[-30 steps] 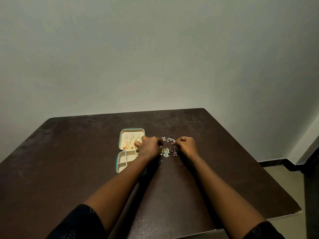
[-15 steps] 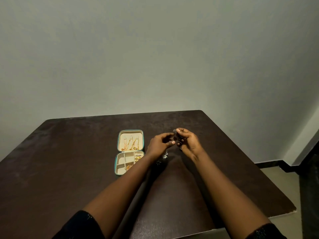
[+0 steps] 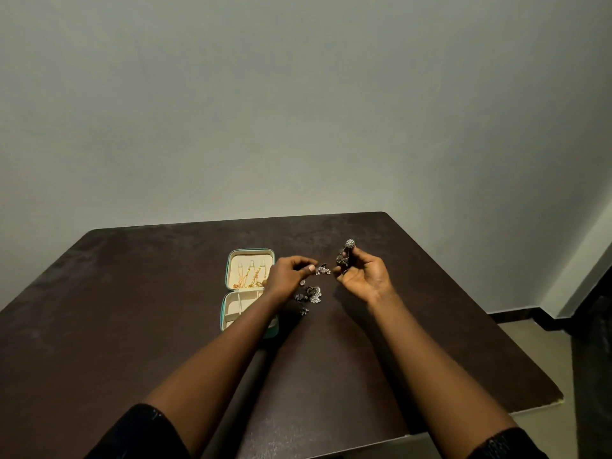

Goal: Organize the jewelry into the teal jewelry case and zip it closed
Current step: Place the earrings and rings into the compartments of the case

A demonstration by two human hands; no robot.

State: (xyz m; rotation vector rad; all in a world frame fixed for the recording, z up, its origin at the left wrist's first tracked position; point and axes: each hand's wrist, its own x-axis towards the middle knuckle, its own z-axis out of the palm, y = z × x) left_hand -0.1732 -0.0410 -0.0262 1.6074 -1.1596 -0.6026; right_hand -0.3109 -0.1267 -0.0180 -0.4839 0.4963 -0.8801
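Observation:
The teal jewelry case (image 3: 227,270) lies open on the dark table, cream lining up. Gold chains (image 3: 250,279) hang in its lid half; my left forearm covers part of the tray half. My left hand (image 3: 287,276) pinches a small silver flower earring (image 3: 322,270) just right of the case. My right hand (image 3: 363,275), palm up and lifted off the table, holds a silver cluster piece (image 3: 346,252) between fingertips. A pile of silver jewelry (image 3: 308,295) lies on the table between and below both hands.
The dark brown table (image 3: 132,326) reaches to a plain grey wall behind. Its right edge (image 3: 516,346) drops to a tiled floor with a dark skirting and a black object at the far right.
Both hands lifted from the silver pile. The right hand rose and moved right with a silver piece; the left hand now pinches an earring above the pile.

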